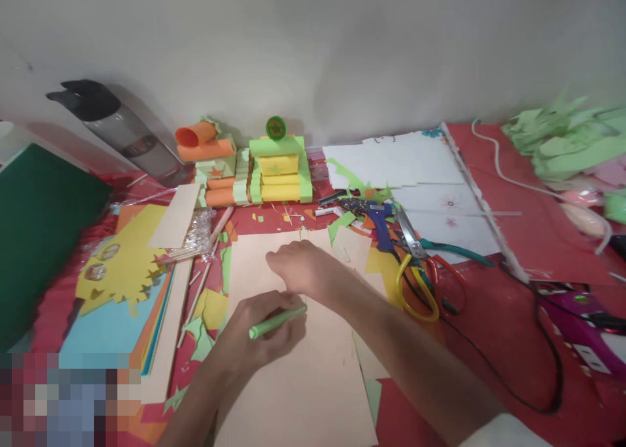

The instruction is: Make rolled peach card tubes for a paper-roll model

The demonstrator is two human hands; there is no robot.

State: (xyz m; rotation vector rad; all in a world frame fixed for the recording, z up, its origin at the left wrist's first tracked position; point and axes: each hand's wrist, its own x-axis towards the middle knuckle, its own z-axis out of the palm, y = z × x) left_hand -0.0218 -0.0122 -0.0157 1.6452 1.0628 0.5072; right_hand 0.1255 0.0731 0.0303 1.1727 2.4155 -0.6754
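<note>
Paper roll [276,322], slim and light green, is resting in the left hand [261,349], whose fingers and thumb are gripping it low over a peach card sheet [293,404]. Just beyond, the right hand [307,274] is lying over the same sheet, fingers turned down; anything it may be pinching is hiding beneath it, so I cannot tell.

Too firm a squeeze could be flattening the roll, while a loose hold could be letting its layers spring open. The sheet is overlapping loose paper scraps [199,339], so uneven pressure could be making it slide. The right forearm [405,342] is passing near scissors [411,237] and a black cord [557,375]; a careless elbow could be snagging that cord and perhaps dragging the blue glue gun [380,222].

Red covering [420,395] is spreading across the worktop. Two paper-roll models, one mainly orange [205,150], one yellow and green [278,166], are standing by a plain grey wall [332,49]. A dark-capped bottle [130,137] is slanting at their left; white sheets [405,163] are lying at their right.
</note>
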